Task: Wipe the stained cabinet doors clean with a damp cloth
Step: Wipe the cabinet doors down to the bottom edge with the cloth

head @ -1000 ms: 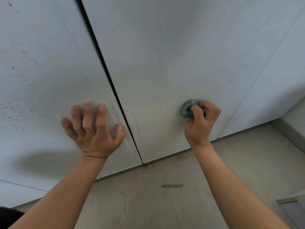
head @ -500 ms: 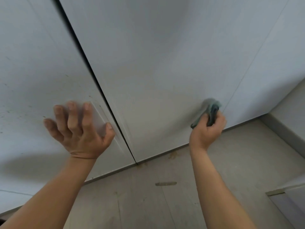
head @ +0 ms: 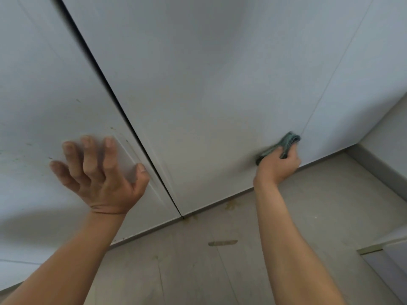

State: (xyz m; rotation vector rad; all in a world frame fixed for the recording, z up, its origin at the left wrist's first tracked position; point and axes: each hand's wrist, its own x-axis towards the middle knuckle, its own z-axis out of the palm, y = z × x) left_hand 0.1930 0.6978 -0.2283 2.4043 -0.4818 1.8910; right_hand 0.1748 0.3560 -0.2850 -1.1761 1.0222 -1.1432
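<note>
At lower right, the right hand (head: 279,166) grips the bunched green cloth (head: 286,143) against the middle door (head: 198,84), close to its bottom edge. The left hand (head: 99,175) — fingers spread wide — rests on the speckled left door (head: 44,84). Better to flatten the cloth and overlap strokes.

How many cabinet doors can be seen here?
3: the left door under the left hand, the middle door where the right hand presses the cloth, the right door. More may lie outside view.

Soft, even daylight — faint shadow low on the left, motion blur throughout, wide-angle bending at edges
</note>
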